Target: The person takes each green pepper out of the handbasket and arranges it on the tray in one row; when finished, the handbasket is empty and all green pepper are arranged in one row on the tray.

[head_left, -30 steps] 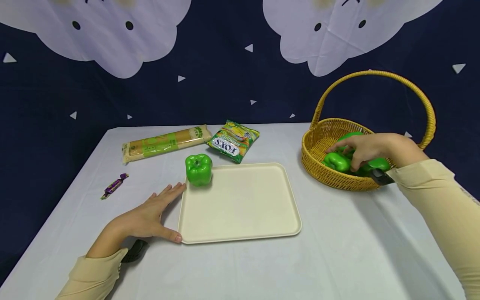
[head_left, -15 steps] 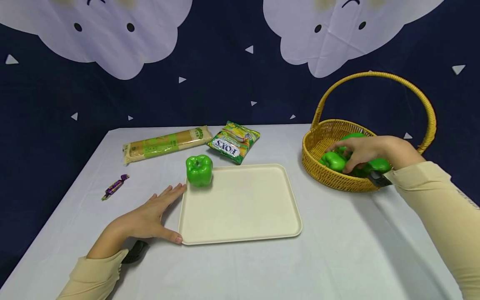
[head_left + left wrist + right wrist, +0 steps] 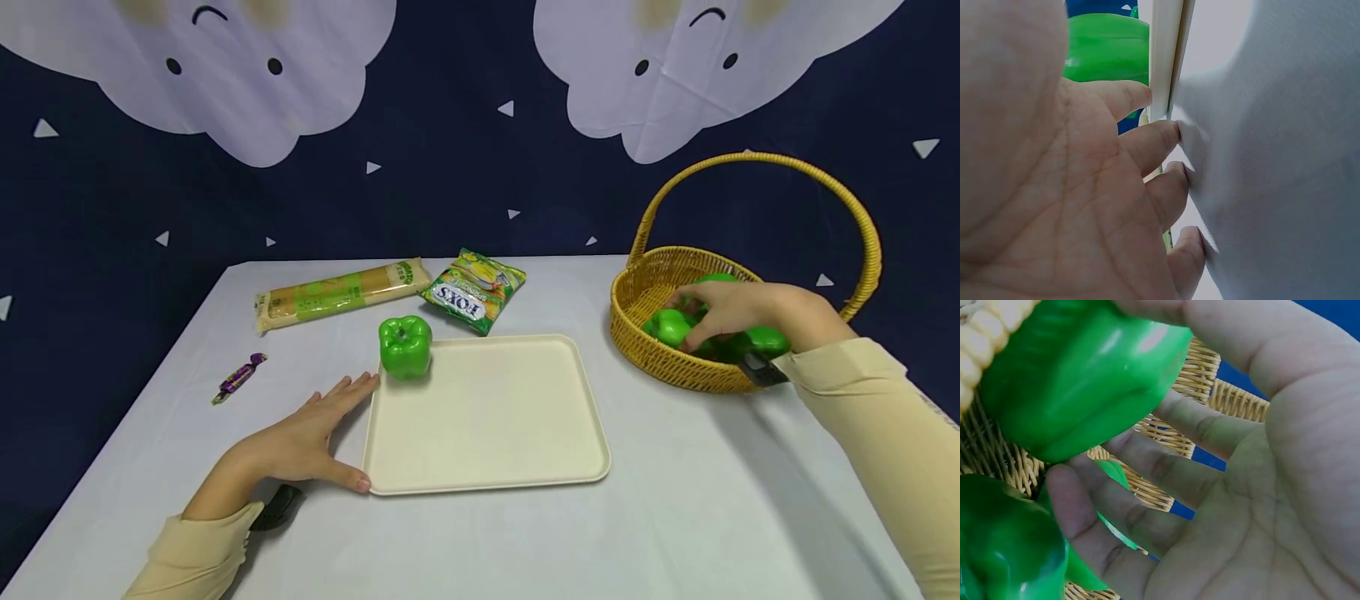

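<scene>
Inside the wicker basket (image 3: 651, 357), my right hand (image 3: 738, 310) grips a green bell pepper (image 3: 667, 327) between thumb and fingers. The right wrist view shows the thumb across the top of this pepper (image 3: 1097, 375) and the fingers along its far side. Other green peppers (image 3: 761, 340) lie beneath and beside that hand, partly hidden by it. My left hand (image 3: 300, 442) rests spread at the left edge of the cream tray (image 3: 491, 417), its thumb and index fingertips right at the rim. One green bell pepper (image 3: 406, 347) stands in the tray's far left corner.
Behind the tray lie a long noodle packet (image 3: 341, 293) and a green Fox's candy bag (image 3: 475, 292). A purple wrapped candy (image 3: 239, 379) is at the left. The basket's tall handle (image 3: 757, 157) arches above the right hand. A dark cloth hangs behind the table.
My right hand's fingers and thumb have come together round the pepper in the basket, which has shifted a little. The left hand stays at the tray. The head view has tilted slightly.
</scene>
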The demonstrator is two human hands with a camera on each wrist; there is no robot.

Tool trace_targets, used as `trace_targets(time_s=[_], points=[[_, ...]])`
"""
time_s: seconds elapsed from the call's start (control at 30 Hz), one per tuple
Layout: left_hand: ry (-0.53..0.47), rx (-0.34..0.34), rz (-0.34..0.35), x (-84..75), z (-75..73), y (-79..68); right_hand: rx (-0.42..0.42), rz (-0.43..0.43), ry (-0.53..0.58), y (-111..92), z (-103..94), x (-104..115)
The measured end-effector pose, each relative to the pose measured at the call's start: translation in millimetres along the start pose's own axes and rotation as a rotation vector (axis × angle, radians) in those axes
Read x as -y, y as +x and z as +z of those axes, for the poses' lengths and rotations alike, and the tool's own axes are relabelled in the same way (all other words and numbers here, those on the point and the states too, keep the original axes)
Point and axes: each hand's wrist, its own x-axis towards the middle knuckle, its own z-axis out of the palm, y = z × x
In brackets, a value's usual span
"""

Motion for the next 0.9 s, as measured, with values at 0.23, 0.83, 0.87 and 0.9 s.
trace_targets(time_s=[0.23,0.83,0.87,0.9], points=[[0.0,0.002,-0.002,0.0,0.7,-0.2,-0.045,-0.015,0.097,-6.4,-1.6,1.4],[0.003,0.002,-0.005,0.3,0.5,0.4,-0.275,-0.112,0.188,-17.0,-3.2,15.7],[0.004,0.002,-0.005,0.3,0.6,0.4,-0.286,-0.115,0.189,-17.2,-3.5,17.4],[0.004,0.002,-0.005,0.2,0.6,0.4,-0.297,-0.115,0.188,-17.6,-3.8,19.4]])
